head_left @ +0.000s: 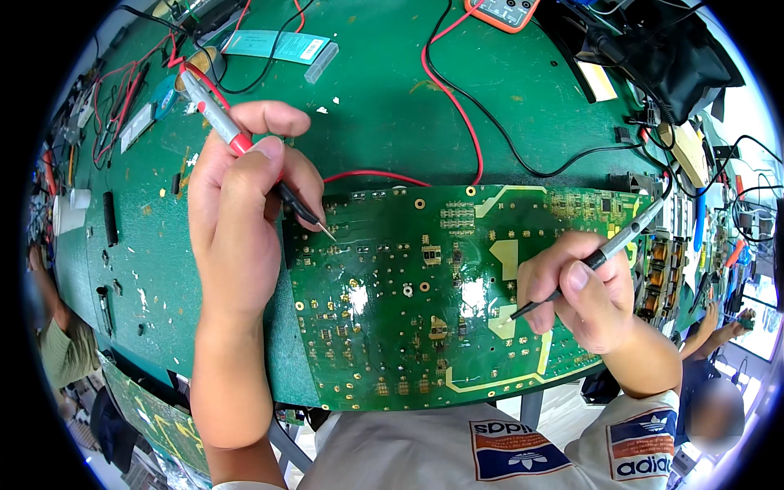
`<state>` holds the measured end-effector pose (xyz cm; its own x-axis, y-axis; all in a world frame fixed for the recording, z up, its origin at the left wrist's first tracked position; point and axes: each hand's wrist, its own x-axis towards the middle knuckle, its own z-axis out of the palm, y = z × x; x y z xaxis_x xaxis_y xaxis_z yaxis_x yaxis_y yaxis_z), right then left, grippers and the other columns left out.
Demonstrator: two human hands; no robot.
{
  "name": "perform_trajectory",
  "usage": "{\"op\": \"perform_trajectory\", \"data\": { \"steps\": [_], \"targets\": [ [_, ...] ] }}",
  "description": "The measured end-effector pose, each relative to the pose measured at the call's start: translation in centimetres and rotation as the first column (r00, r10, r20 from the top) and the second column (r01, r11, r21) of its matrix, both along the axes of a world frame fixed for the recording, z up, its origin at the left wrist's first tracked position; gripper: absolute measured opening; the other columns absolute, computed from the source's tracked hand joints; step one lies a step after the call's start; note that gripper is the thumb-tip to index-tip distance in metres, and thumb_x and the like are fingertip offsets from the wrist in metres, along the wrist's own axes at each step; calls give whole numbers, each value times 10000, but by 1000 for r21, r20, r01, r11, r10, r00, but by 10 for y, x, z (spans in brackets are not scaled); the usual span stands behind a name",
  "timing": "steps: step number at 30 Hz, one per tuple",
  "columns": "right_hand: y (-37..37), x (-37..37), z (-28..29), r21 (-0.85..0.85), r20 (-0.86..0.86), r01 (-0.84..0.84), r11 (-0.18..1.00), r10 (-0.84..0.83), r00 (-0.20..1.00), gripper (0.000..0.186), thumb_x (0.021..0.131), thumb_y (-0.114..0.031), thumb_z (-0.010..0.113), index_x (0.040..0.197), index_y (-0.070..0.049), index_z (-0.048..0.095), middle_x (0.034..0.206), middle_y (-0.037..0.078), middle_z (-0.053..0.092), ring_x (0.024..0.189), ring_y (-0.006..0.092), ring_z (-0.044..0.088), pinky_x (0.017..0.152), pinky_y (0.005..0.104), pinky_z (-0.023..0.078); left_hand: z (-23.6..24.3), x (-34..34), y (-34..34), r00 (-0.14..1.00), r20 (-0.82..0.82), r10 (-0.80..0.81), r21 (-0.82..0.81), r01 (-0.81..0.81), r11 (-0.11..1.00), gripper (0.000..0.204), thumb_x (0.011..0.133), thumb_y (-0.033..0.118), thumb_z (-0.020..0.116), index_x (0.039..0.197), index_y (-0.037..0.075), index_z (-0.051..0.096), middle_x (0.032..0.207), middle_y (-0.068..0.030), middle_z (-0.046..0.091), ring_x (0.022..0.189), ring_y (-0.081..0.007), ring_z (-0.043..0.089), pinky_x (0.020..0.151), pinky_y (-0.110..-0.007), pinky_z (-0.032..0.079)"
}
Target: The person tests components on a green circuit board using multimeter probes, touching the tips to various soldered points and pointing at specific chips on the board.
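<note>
A large green circuit board [380, 327] lies before me on the table, its solder pads and small parts facing up. My left hand [249, 184] is closed round a red and grey multimeter probe [214, 114]. The metal tip of that probe points down at the board's upper left part; whether it touches cannot be told. In my right hand [584, 290] is a black and grey multimeter probe [625, 241], held like a pen. Its dark tip is over or on a pale pad right of the board's middle.
An orange multimeter [502, 10] lies at the far edge, with red [457, 102] and black leads curving over the green table [367, 90]. A light-blue packet [278, 46] is at the far left. Cables and coils crowd the right side. Other people sit at both sides.
</note>
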<state>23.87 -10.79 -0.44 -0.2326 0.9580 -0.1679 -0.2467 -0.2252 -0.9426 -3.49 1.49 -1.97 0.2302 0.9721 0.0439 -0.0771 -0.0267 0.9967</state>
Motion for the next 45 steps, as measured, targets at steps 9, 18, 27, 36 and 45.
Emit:
{"op": "perform_trajectory", "data": {
  "steps": [9, 18, 27, 36, 45],
  "targets": [
    [0, 4, -2, 3, 18, -39, 999, 39, 999, 295, 1027, -188, 518, 928, 62, 639, 810, 94, 649, 606, 111, 624, 550, 255, 485, 1, -2, -2, 993, -100, -58, 23, 61, 998, 319, 1016, 191, 471, 1158, -46, 628, 651, -74, 626, 567, -93, 541, 551, -240, 414],
    [-2, -4, -8, 181, 97, -70, 981, 53, 994, 160, 973, -57, 571, 987, 77, 656, 826, 113, 667, 667, 120, 653, 571, 248, 499, 2, 2, -11, 977, -150, -150, 55, 160, 986, 282, 1059, 239, 463, 1073, -22, 566, 763, -114, 665, 680, -169, 613, 636, -276, 480],
    [1, -11, -9, 413, 381, -191, 891, 22, 924, 110, 861, -26, 718, 942, 46, 698, 809, 124, 702, 641, 198, 672, 571, 288, 513, 10, 0, -26, 914, -135, -383, 165, 402, 901, 297, 947, 239, 693, 1039, -36, 627, 874, -153, 699, 761, -230, 702, 687, -304, 566],
    [-6, -22, -14, 548, 452, -275, 790, -3, 892, 131, 811, 15, 740, 934, 34, 702, 764, 105, 686, 616, 269, 648, 553, 356, 492, 13, 7, -30, 677, -421, -603, 131, 704, 698, 298, 777, 233, 838, 908, -18, 747, 823, -125, 747, 723, -243, 701, 655, -316, 536],
    [-4, -23, -13, 520, 471, -300, 800, 24, 882, 98, 846, -28, 717, 929, 19, 693, 765, 105, 690, 625, 272, 662, 559, 360, 491, 12, 8, -29, 650, -464, -602, 175, 733, 657, 265, 775, 225, 835, 888, 0, 753, 810, -114, 742, 709, -250, 698, 642, -317, 535]
  ]
}}
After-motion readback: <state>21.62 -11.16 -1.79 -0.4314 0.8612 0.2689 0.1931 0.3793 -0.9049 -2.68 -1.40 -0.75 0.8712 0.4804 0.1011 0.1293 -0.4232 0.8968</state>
